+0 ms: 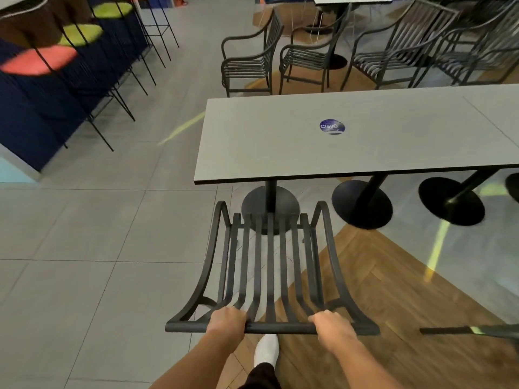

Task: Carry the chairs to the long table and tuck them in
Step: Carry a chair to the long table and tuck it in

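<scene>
Left hand (227,318) and right hand (331,322) each grip the top rail of the chair (271,265), fingers curled over it. The chair stands at the near left end of the long table (337,153), facing it, its front just short of the table edge, near the left pedestal base (271,204)

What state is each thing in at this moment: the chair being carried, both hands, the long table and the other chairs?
Chair: held by its top back rail, in front of the table's near edge, not tucked in.
Left hand: grip curled round the rail.
Right hand: grip curled round the rail.
Long table: top bare except a round blue sticker.
Far chairs: standing upright across the table, set back from it.
</scene>
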The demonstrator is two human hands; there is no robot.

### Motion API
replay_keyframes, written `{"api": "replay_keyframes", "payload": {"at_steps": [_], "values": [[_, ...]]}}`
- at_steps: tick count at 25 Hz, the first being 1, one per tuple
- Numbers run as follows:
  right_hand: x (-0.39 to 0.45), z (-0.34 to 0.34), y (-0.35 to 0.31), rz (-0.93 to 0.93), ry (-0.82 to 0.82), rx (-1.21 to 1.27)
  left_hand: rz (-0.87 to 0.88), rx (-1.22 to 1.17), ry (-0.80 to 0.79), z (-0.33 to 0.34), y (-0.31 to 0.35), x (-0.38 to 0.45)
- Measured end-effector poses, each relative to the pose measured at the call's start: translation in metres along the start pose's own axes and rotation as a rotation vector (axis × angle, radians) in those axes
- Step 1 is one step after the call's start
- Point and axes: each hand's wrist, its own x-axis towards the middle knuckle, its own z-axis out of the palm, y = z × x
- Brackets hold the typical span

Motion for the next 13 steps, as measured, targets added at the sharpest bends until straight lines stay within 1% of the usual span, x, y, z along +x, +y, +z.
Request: {"api": "replay_keyframes", "payload": {"at_steps": [5, 13], "values": [[0.036, -0.031, -0.001, -0.047, -0.022, 0.011, -0.016, -0.018, 0.008, -0.026, -0.017, 0.028], [0.073, -0.063, -0.005, -0.031, 0.043, -0.064, -0.025, -0.011, 0.023, -0.052, -0.031, 0.063]]}}
